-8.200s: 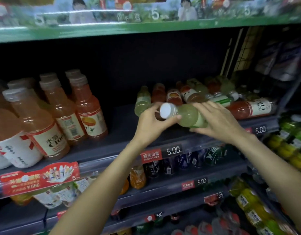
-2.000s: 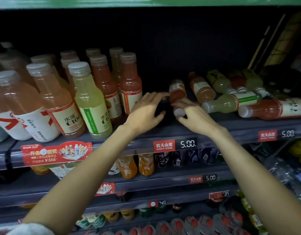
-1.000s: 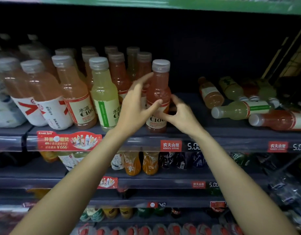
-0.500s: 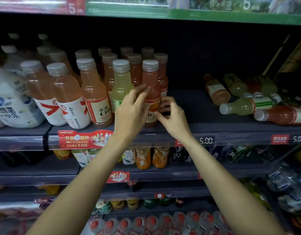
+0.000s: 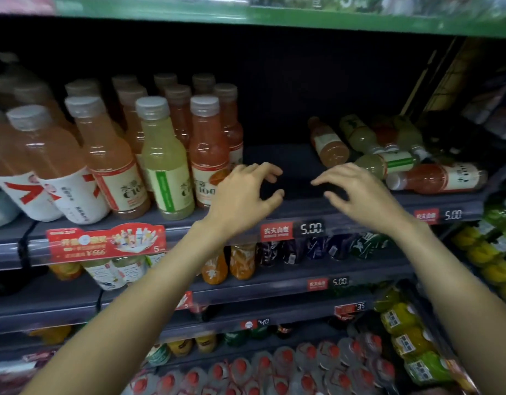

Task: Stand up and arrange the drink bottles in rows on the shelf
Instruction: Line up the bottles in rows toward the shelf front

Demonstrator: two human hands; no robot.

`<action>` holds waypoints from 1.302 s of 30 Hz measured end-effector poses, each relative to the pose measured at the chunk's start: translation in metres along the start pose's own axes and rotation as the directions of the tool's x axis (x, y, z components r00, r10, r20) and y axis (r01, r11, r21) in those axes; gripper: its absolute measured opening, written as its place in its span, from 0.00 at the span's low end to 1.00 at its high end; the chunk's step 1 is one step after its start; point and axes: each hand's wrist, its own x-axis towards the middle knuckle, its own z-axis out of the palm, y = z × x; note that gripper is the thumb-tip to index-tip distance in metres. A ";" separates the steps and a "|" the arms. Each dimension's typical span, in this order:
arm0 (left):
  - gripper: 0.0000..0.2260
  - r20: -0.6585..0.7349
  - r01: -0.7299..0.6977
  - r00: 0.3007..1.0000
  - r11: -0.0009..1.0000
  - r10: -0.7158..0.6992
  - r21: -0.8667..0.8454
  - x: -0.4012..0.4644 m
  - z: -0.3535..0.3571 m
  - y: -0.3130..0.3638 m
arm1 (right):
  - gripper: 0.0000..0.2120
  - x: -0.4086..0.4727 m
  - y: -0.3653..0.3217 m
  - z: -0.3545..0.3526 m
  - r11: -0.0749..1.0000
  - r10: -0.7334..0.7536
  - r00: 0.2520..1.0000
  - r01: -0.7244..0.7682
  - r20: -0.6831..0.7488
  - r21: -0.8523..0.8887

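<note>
Upright drink bottles stand in rows on the left of the dark shelf [image 5: 297, 205]. The front row ends with a pale green bottle [image 5: 166, 166] and a red-orange bottle [image 5: 208, 155]. Several bottles lie on their sides at the right: an orange one [image 5: 330, 143], a green one [image 5: 385, 164] and a red one [image 5: 437, 178]. My left hand [image 5: 243, 198] hovers just right of the red-orange bottle, fingers spread, holding nothing. My right hand [image 5: 357, 192] is open over the bare shelf, its fingers just short of the lying green bottle.
Large white-labelled bottles [image 5: 32, 178] fill the far left. A red promo tag [image 5: 103, 243] and 5.00 price tags [image 5: 311, 228] line the shelf lip. Lower shelves hold more drinks, and red-capped bottles [image 5: 274, 372] sit at the bottom. A green shelf edge [image 5: 274, 21] runs overhead.
Both hands have let go of the red-orange bottle, which now stands at the right end of the front row. They have moved right over the bare shelf.
</note>
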 end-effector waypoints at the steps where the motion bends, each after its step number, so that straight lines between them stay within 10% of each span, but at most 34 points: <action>1: 0.17 0.057 0.011 0.998 0.999 -0.008 -0.047 0.012 0.009 0.005 | 0.15 -0.003 0.017 -0.008 0.997 0.061 0.998 -0.061 -0.005 -0.042; 9: 0.32 0.321 0.149 0.937 0.989 -0.137 -0.015 0.105 0.109 0.056 | 0.41 0.001 0.136 -0.011 0.884 0.435 0.876 -0.373 0.206 -0.280; 20: 0.17 0.230 0.368 0.924 0.879 -0.307 -0.304 0.119 0.136 0.061 | 0.34 0.013 0.162 0.005 0.924 0.170 0.984 -0.138 0.059 -0.357; 24: 0.16 -0.104 0.194 0.954 0.845 -0.281 -0.498 0.094 0.101 0.073 | 0.34 0.016 0.139 -0.004 0.977 -0.034 0.993 0.009 -0.111 -0.214; 28: 0.18 -0.323 0.062 0.902 0.827 -0.286 -0.559 0.091 0.066 0.083 | 0.37 0.033 0.097 0.002 0.972 0.078 0.992 -0.055 -0.095 0.228; 34: 0.23 -0.297 0.120 0.909 0.866 -0.292 -0.485 0.080 0.054 0.049 | 0.31 0.065 0.051 0.038 0.609 0.121 0.987 -0.157 0.105 0.777; 39: 0.27 -0.267 0.145 0.948 0.982 -0.174 -0.123 0.056 0.053 0.025 | 0.34 0.088 0.040 0.057 0.732 0.202 0.979 -0.171 0.031 0.659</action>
